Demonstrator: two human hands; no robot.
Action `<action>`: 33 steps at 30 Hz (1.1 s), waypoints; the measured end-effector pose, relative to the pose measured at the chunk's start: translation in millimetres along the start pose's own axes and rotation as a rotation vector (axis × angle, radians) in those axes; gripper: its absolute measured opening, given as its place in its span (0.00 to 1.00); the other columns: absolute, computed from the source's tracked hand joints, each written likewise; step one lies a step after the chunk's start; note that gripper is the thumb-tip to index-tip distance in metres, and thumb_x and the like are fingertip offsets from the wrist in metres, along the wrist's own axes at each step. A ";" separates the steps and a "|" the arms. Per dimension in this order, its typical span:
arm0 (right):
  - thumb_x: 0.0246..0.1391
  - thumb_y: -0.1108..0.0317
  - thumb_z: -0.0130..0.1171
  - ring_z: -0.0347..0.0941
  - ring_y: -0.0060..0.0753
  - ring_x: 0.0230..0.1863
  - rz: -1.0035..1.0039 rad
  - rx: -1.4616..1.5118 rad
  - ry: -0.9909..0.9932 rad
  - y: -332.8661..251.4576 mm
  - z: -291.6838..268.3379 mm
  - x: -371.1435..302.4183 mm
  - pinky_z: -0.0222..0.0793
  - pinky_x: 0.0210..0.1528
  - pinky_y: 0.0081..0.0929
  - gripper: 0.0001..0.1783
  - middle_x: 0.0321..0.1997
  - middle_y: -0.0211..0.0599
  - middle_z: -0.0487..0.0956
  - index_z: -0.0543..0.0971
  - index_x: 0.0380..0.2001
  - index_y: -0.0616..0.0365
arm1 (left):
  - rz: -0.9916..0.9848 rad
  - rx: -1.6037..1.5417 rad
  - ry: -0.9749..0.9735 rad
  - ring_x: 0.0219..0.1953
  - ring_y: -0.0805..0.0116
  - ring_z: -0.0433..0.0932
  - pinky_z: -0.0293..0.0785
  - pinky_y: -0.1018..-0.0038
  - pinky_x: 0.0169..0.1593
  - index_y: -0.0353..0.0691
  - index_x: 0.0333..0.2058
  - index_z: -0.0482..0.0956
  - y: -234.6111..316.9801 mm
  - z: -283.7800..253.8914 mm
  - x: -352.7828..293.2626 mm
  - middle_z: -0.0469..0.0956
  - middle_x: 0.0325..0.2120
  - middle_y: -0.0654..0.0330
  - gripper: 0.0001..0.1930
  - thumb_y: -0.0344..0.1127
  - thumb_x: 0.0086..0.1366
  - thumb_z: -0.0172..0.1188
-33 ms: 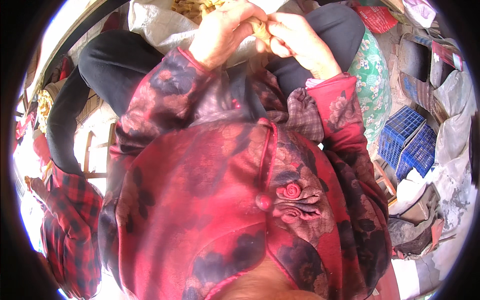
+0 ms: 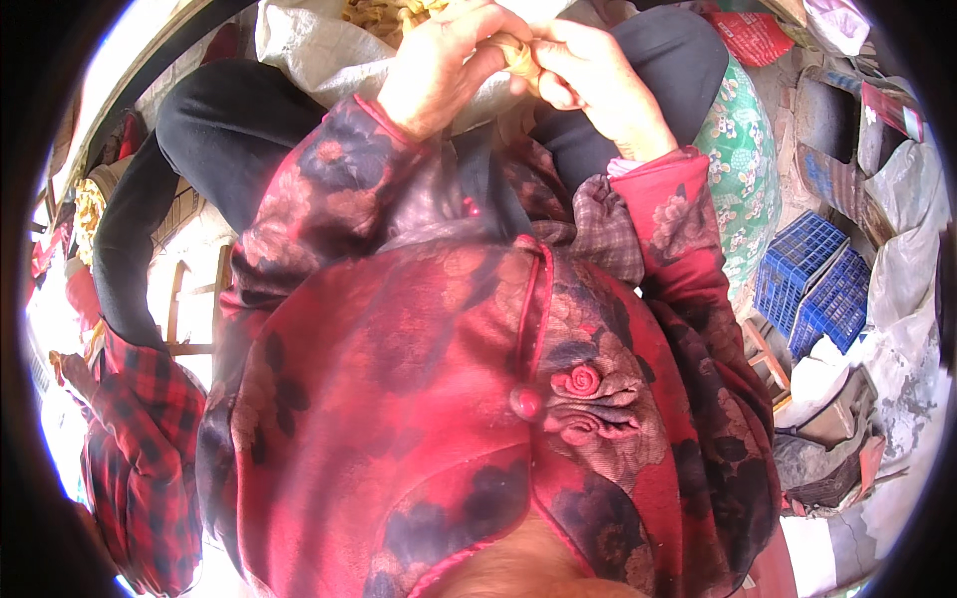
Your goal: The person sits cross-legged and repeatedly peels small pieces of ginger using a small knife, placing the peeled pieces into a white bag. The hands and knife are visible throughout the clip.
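The left hand [image 2: 444, 75] and right hand [image 2: 593, 85] meet at the top of the view, both grips closed on one yellow piece [image 2: 519, 60] — it sits between them, in front of the person's knees. Fingers hide its ends. Just beyond, more yellow pieces [image 2: 384, 16] lie by a white sack [image 2: 314, 50]. To the right — a green cloth [image 2: 740, 164] and blue crates [image 2: 803, 274]; at lower left, another person's plaid sleeve [image 2: 135, 429].

It looks like a makeshift workshop: white sack [image 2: 314, 50] of yellowish pieces [image 2: 384, 17], blue plastic crating [image 2: 800, 261], another person in plaid [image 2: 145, 463].
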State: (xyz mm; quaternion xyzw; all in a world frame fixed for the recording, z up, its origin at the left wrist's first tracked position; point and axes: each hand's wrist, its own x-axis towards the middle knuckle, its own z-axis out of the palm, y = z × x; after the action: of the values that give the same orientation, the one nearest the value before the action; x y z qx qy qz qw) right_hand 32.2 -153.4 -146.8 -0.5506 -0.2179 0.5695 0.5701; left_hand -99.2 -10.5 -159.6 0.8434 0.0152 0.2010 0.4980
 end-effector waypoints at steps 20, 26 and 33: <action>0.54 0.78 0.58 0.77 0.21 0.31 -0.424 -0.431 0.456 38.0 30.3 1.0 0.74 0.31 0.15 0.14 0.35 0.36 0.80 0.75 0.44 0.68 | -0.632 -0.942 0.261 0.35 0.74 0.77 0.72 0.78 0.43 0.34 0.36 0.78 -26.7 25.3 -13.7 0.79 0.33 0.61 0.06 0.26 0.61 0.56; 0.55 0.74 0.58 0.77 0.19 0.35 -0.244 -0.298 0.494 29.3 21.2 -1.6 0.71 0.33 0.13 0.14 0.38 0.33 0.80 0.76 0.46 0.65 | -0.560 -0.874 0.116 0.37 0.74 0.76 0.73 0.77 0.46 0.33 0.40 0.77 -20.1 15.1 -5.3 0.79 0.34 0.62 0.09 0.25 0.60 0.57; 0.60 0.66 0.51 0.74 0.26 0.49 0.041 0.118 0.193 15.6 17.5 -13.6 0.72 0.46 0.24 0.17 0.47 0.36 0.77 0.72 0.51 0.63 | -0.350 -0.289 0.238 0.32 0.79 0.72 0.74 0.78 0.42 0.35 0.36 0.75 -27.2 21.8 -12.3 0.76 0.30 0.66 0.07 0.23 0.58 0.60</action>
State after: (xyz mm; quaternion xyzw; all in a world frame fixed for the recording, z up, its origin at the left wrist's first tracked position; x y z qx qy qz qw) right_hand 7.0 -162.8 -150.0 -0.5728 -0.1167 0.5372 0.6080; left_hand -98.1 -17.8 -195.9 0.7186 0.1906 0.2096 0.6352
